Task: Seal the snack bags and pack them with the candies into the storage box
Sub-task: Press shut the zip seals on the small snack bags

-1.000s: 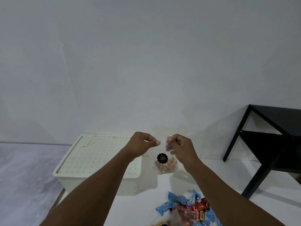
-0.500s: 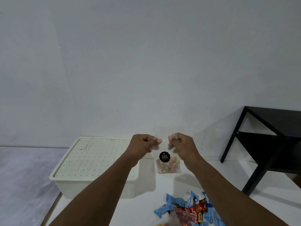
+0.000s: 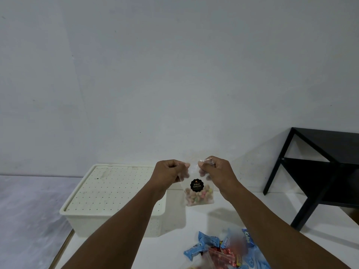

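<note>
White table (image 3: 171, 253): hands (image 3: 169, 170) (image 3: 217, 171) pinch "Biskuit Gemrose" bag (image 3: 198, 193).

White table (image 3: 171, 253), lidded white storage box (image 3: 108, 193) at left, candies (image 3: 206, 242) heaped at front

candies (image 3: 223, 252) cut off at bottom edge, partly blurred

L arm (image 3: 126, 226) comes in from 7 o'clock, R arm (image 3: 266, 226) from 5. L hand (image 3: 170, 171) and R hand (image 3: 216, 171) sit close but apart, fingers curled, each pinching top edge of snack bag (image 3: 198, 198), backs facing cam.
</note>
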{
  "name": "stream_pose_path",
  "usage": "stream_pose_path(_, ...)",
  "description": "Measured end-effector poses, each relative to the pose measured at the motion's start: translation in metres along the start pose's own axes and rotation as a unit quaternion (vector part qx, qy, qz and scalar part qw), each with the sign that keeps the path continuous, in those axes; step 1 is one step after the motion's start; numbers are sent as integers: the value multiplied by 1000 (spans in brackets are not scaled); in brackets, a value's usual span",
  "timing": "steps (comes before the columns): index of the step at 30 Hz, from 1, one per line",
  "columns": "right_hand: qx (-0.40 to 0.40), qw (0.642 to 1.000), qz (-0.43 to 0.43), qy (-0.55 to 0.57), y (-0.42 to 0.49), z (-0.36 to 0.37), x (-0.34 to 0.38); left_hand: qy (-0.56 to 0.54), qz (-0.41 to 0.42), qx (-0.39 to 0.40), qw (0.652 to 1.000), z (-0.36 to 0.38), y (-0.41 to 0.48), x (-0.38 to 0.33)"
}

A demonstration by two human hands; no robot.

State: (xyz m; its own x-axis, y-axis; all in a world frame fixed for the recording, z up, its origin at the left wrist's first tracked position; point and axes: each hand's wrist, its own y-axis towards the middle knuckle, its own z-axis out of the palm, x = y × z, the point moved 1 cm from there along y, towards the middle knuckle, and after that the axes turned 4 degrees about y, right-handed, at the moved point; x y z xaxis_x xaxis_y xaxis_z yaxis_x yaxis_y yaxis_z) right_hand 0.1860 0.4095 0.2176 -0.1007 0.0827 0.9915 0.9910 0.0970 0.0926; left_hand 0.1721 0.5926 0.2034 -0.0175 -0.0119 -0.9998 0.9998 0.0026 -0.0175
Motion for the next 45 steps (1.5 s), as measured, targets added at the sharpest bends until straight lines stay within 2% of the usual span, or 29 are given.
stream_pose_path(8, 27, 998, 45, 37, -3, -10, -7, 4, 13, -12, 1000, -3, 5, 3)
stream_pose_path(13, 24, 999, 23, 10, -1, -18, -5, 2, 9, -10, 1000, 1, 6, 3)
stream_pose_path(16, 5, 999, 24, 28, -1, -24, -5, 32, 9, 2, 999, 7, 7, 7)
stream_pose_path(20, -12, 997, 47, 64, 0, -36, -7, 130, 58, -1, 990, 18, 12, 18)
stream_pose_path(26, -57, 995, 41, 70, -1, -65, -21, 119, 90, -38, 988, 59, 22, 27)
stream_pose_path(29, -74, 996, 31, 46, -5, -84, -32, 96, 72, -27, 992, 82, 31, 37)
stream_pose_path(34, -49, 997, 35, -48, -2, -113, -60, 80, 38, -34, 996, 116, 51, 53)
stream_pose_path(38, -32, 994, 61, -84, 21, -142, -87, 150, 36, -22, 988, 134, 75, 72)
stream_pose_path(42, -7, 989, 61, -136, 56, -169, -118, 274, 42, -3, 961, 154, 104, 93)
stream_pose_path(45, 15, 986, 74, -151, 87, -185, -144, 316, 29, -13, 948, 172, 132, 108)
